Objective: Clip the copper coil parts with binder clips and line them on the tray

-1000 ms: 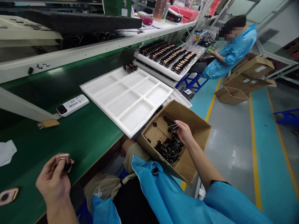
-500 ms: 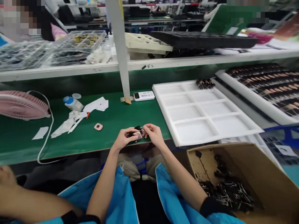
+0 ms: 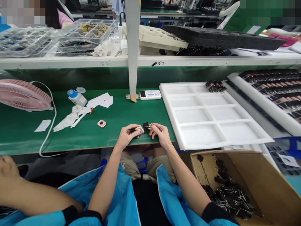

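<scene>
My left hand [image 3: 128, 135] is closed around a small rose-gold watch case [image 3: 140, 129], with a dark part showing beside it under the fingers. Just to its right, a black binder clip [image 3: 146, 126] with silver wire handles is pinched by my right hand [image 3: 160, 133]. A narrow gap separates the clip from the watch case. Both hands are over the front edge of the green bench [image 3: 122, 114]. Another rose-gold watch case [image 3: 102, 123] lies face-down or face-up, I cannot tell which, on the bench to the left.
A white foam tray [image 3: 172, 125] with a cluster of clipped pieces [image 3: 215, 86] lies right. Below it stands a cardboard box [image 3: 265, 179] of loose binder clips [image 3: 235, 197]. Left are a pink fan [image 3: 22, 95], bottle [image 3: 77, 98] and papers [image 3: 100, 101]. A co-worker's arm [image 3: 35, 194] reaches in at lower left.
My right hand has drawn the binder clip a little to the right, away from the watch case in my left hand. The view has shifted slightly.
</scene>
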The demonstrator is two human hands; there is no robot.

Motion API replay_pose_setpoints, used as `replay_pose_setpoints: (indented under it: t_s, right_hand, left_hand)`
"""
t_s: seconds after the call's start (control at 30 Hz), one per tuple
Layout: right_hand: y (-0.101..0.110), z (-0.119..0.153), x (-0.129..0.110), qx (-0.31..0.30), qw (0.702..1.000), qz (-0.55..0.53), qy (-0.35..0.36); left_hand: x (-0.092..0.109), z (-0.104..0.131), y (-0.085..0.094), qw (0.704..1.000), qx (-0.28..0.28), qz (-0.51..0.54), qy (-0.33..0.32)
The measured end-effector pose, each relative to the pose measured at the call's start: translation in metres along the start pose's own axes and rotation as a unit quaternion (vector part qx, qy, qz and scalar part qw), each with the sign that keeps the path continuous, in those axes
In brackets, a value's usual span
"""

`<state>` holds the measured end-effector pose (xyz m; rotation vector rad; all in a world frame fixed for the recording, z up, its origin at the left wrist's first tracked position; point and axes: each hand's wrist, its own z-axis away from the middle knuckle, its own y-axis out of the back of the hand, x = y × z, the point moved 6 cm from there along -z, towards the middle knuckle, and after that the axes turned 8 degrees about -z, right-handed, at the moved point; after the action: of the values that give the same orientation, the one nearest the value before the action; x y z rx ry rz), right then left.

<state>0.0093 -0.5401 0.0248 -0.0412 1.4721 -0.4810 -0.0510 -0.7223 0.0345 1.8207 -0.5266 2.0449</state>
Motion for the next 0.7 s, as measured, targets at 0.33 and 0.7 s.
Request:
replay_pose_setpoints:
  t_s: [0.33,0.7]
  right_hand:
    - [0.0026,0.0020,0.0023,-0.023,1.000,0.000,-0.019]
    - [-0.0033,0.0039,-0.0006,-0.023,1.000,0.002,-0.018]
  left_hand:
    - [-0.0008,0.0014,-0.0004,0.996,-0.017,-0.092,-0.009]
    - [0.0035,0.0011,0.0014,0.994,-0.025,-0.105,-0.017]
